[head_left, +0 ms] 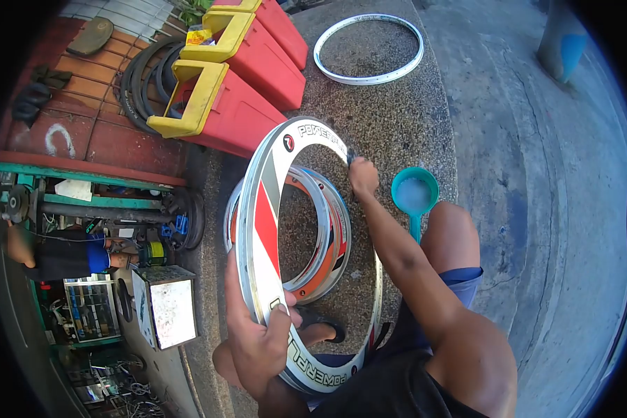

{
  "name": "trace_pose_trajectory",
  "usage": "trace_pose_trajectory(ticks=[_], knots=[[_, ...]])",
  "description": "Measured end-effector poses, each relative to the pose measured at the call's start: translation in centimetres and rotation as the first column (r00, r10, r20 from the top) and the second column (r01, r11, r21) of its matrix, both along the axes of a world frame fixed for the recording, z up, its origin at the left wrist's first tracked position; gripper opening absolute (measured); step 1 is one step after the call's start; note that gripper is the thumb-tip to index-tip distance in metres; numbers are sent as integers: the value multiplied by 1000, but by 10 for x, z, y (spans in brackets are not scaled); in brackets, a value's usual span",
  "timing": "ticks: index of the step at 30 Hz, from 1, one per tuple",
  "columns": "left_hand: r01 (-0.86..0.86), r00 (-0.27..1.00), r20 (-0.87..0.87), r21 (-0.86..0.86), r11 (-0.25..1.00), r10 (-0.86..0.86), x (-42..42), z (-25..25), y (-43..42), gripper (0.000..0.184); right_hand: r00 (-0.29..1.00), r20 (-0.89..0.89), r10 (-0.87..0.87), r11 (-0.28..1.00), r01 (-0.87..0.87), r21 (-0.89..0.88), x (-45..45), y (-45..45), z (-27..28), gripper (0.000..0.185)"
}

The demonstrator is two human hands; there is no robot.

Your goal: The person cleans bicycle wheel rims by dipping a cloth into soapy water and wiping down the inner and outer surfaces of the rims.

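The left hand (261,341) grips the lower left of the lettered rim (265,226), thumb in front; the right hand (364,176) clenches a small dark item (350,159) against its upper edge. Between the hands, behind it, lie orange-marked rims (338,233). Beside the right forearm sits a green dipper (432,182); beyond that hand, a plain white rim (369,80) and, leftward, red bins (265,70).

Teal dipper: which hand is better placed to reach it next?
Probably the right hand: nearer the dipper, though apparently holding something dark; the left hand grips the wheel rim.
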State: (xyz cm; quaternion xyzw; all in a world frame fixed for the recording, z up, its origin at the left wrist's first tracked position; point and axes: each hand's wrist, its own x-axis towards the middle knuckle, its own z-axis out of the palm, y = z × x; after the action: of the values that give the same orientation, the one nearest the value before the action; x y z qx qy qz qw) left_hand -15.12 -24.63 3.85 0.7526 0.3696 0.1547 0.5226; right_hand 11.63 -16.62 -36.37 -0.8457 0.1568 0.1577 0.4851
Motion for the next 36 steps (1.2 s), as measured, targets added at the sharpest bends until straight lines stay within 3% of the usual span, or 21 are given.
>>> trace_pose_trajectory(ticks=[2, 5, 7, 9, 11, 13, 16, 19, 21, 23, 25, 27, 29, 31, 33, 35, 36], knots=[[-30, 1000, 0, -9, 1000, 30, -2, 1, 5, 88, 998, -58, -3, 999, 0, -54, -7, -1, -23, 59], [-73, 997, -16, -25, 997, 72, -10, -3, 6, 90, 995, -103, 16, 1000, -18, -23, 0, 6, 1, 57], [-48, 998, -48, -4, 999, 47, -11, -2, 0, 93, 990, 116, -74, 982, 52, 179, 17, 16, 69, 53], [-49, 996, -72, -6, 999, 49, -8, 1, -6, 94, 878, 445, -176, 920, -14, 393, 28, 26, 119, 44], [-67, 992, -100, 63, 996, 73, -8, 2, -8, 94, 801, 562, -209, 865, -117, 488, 30, 33, 125, 36], [-76, 991, -102, 70, 995, 83, -13, 1, -7, 94, 793, 565, -227, 867, -99, 489, 21, 35, 88, 41], [-155, 982, -89, 101, 983, 164, -22, -2, -4, 97, 954, 299, -22, 967, -56, 250, -13, 13, -9, 46], [-186, 978, -72, 109, 976, 195, -26, -4, -1, 98, 996, -9, 85, 994, -84, 75, -63, -19, -103, 48], [-172, 980, -81, 101, 980, 180, -20, 2, -3, 99, 995, -82, 56, 998, -55, 15, -79, -30, -107, 50], [-63, 852, -489, 259, 964, 187, -8, 24, -10, 108, 990, -134, 31, 998, -37, -45, -74, -33, -93, 52], [-33, 889, -420, 341, 939, 184, -17, 14, -4, 102, 995, -87, -55, 992, 65, 112, -56, -18, -54, 52], [-65, 974, -220, -19, 998, 59, -38, 8, 8, 95, 977, 160, -139, 921, 68, 384, -39, 2, -33, 45], [-154, 965, -216, -13, 988, 148, -30, 5, 5, 92, 861, 433, -268, 862, 14, 506, -26, 29, 1, 37], [-222, 884, -328, 333, 917, 333, -26, 1, 8, 102, 815, 527, -241, 916, 12, 401, -17, 50, 18, 35], [-203, 926, -254, 286, 936, 279, -23, -4, 12, 101, 812, 531, -243, 943, 69, 326, -15, 56, 7, 37], [-155, 983, -67, 199, 968, 171, -23, -10, 17, 98, 948, 317, -43, 998, 27, 53, -15, 47, -12, 39], [-156, 983, -65, 196, 968, 171, -25, -12, 21, 98, 963, 270, 12, 1000, -19, 21, -21, 39, -31, 44]])
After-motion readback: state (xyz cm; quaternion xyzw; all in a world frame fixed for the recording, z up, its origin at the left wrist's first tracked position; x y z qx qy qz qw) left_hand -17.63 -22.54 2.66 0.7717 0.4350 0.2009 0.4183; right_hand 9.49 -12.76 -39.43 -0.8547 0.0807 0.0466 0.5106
